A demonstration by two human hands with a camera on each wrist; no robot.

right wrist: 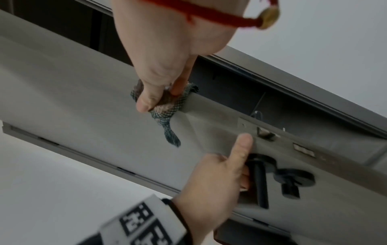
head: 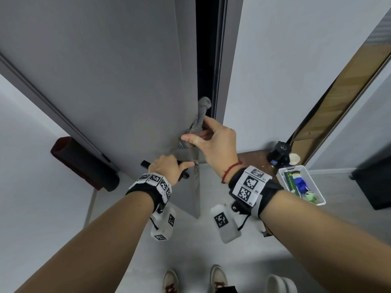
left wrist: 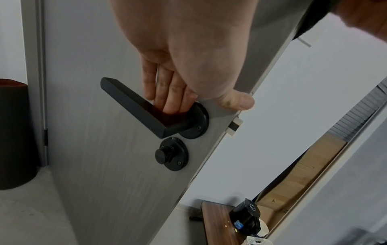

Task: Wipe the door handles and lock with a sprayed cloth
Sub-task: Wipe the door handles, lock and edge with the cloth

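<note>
Two bare hands work at the edge of one grey, part-open door (head: 118, 85): the left hand (head: 167, 168) curls its fingers (left wrist: 171, 92) around the single black metal lever handle (left wrist: 134, 106), thumb stretched toward the door's edge, while the right hand (head: 213, 140), just above it, pinches one grey-and-green woven cloth (right wrist: 167, 106) between thumb and fingers and holds it wrapped over the door's edge. Directly below the left hand's fingers sits one round black lock knob (left wrist: 170, 153), apart from both hands. Beyond the right wrist, on the floor, stand one white plastic basket (head: 317, 199) of supplies and one black cylindrical device (head: 279, 153). Beyond the left hand, against the wall, stands one dark red rolled cylinder (head: 82, 163).
</note>
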